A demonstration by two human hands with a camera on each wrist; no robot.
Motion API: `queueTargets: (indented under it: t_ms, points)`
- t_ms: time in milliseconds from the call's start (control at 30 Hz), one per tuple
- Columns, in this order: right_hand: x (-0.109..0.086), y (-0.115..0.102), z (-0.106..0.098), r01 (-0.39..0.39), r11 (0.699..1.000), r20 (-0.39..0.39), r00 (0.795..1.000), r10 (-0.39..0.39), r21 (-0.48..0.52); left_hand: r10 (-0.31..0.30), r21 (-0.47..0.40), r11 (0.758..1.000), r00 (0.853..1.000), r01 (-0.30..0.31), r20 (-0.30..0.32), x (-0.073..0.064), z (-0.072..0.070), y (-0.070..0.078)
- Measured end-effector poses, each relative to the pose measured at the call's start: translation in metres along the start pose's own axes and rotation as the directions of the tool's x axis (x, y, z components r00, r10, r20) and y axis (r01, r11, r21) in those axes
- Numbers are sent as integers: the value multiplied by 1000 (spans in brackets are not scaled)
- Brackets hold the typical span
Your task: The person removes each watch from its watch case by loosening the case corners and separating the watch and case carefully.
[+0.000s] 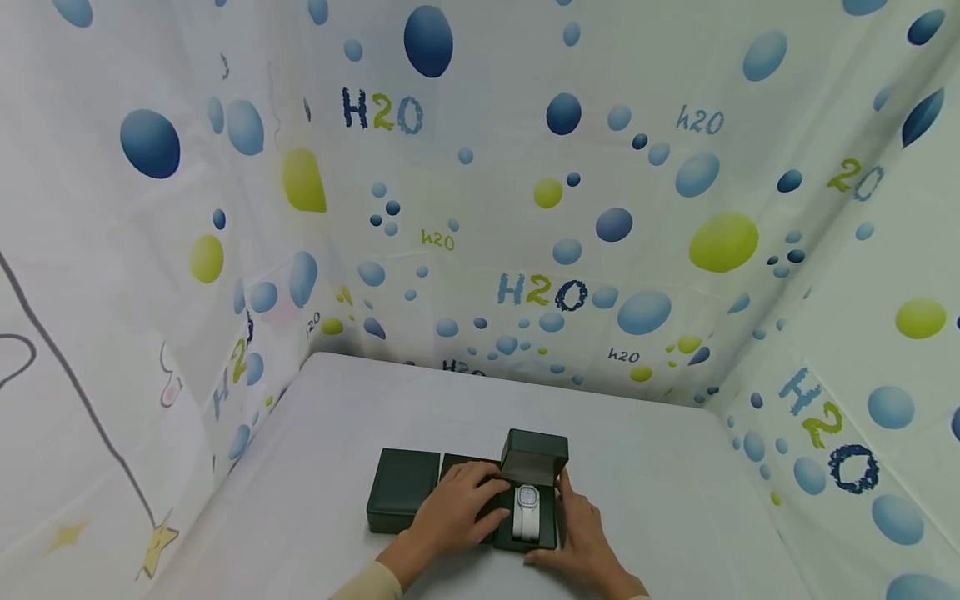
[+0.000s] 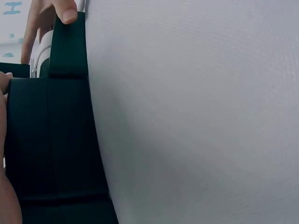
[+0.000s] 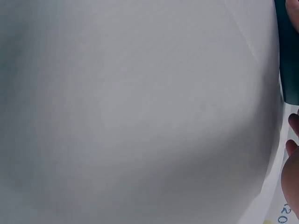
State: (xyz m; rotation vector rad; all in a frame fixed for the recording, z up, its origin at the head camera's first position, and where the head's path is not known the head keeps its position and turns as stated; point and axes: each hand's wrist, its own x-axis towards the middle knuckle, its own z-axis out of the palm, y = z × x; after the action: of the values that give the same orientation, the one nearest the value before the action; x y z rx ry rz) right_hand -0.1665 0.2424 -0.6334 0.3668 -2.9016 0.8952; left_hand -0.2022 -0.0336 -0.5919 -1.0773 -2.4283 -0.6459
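In the head view, a dark green watch box [image 1: 535,446] stands with its lid raised. Inside it a watch [image 1: 528,512] with a pale strap and squarish face lies on its cushion. My right hand [image 1: 585,533] grips this box, thumb at the front and fingers along the right side. My left hand [image 1: 455,512] lies over a shut middle green box [image 1: 453,460], hiding much of it, fingertips at the open box's left side. The left wrist view shows the right thumb [image 2: 69,17] on the open box's front [image 2: 68,51].
A third green box [image 1: 405,483], with its lid down, sits left of the middle one on the white tabletop [image 1: 637,467]. Curtains [image 1: 510,208] printed with bubbles and H2O lettering surround the table at the back and sides.
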Motion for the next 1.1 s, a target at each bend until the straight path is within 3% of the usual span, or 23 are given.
queueTargets:
  t_ms: [267,533,800,1100]
  points:
    - [-16,2,-4,52,987,-60,996,-62,-149,-32,7,999,999,31,22,-1,1,2]
    - [-24,-10,-8,160,948,-118,973,-199,-276,-34,63,998,999,31,36,-1,3,3]
    - [-14,-25,-9,259,898,-121,940,-319,-355,-29,102,994,999,26,36,-2,3,3]
    - [-2,-37,-8,235,921,-89,957,-275,-312,-30,110,994,999,26,40,-1,3,4]
